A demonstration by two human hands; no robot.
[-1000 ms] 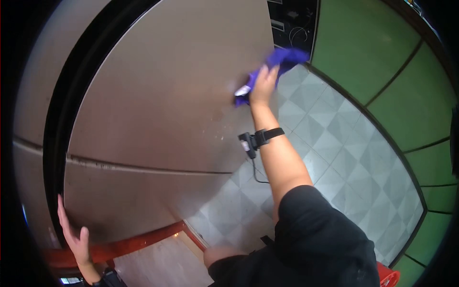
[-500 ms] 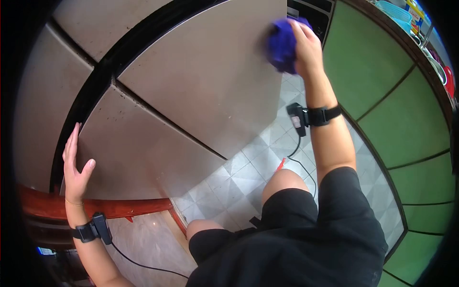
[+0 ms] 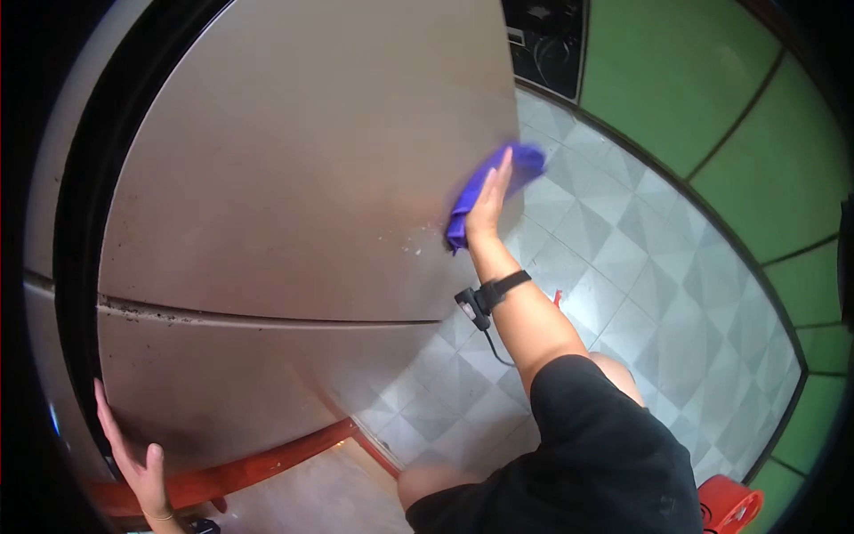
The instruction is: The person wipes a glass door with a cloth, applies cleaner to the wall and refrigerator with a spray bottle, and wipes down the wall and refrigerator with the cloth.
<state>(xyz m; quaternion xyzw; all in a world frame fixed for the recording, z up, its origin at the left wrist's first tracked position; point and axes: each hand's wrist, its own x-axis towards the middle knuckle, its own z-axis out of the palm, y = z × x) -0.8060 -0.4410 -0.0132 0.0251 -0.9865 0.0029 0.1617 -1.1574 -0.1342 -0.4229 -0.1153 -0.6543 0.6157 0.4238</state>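
My right hand (image 3: 487, 210) presses a purple cloth (image 3: 471, 193) against the right side of a large greyish-beige door panel (image 3: 285, 169), which looks like a refrigerator door. Its fingers point up along the cloth, and part of the cloth sticks out past the panel's edge, blurred. White specks (image 3: 411, 245) mark the panel just left of the cloth. At the lower left, my left hand (image 3: 142, 467) is open with the thumb apart, against the dark edge of the lower panel (image 3: 222, 383). A dirty seam (image 3: 222, 316) runs between the two panels.
Green cabinet doors (image 3: 680, 80) line the right side, with a black appliance (image 3: 544, 49) at the top. Grey patterned tiles (image 3: 614, 240) cover the floor. A reddish wooden rail (image 3: 267, 463) runs below the door. A red round object (image 3: 731, 505) stands at the lower right.
My right hand has brought the cloth down and left along the panel, near its lower right part. The view has shifted and turned. My left hand stays open at the door's edge.
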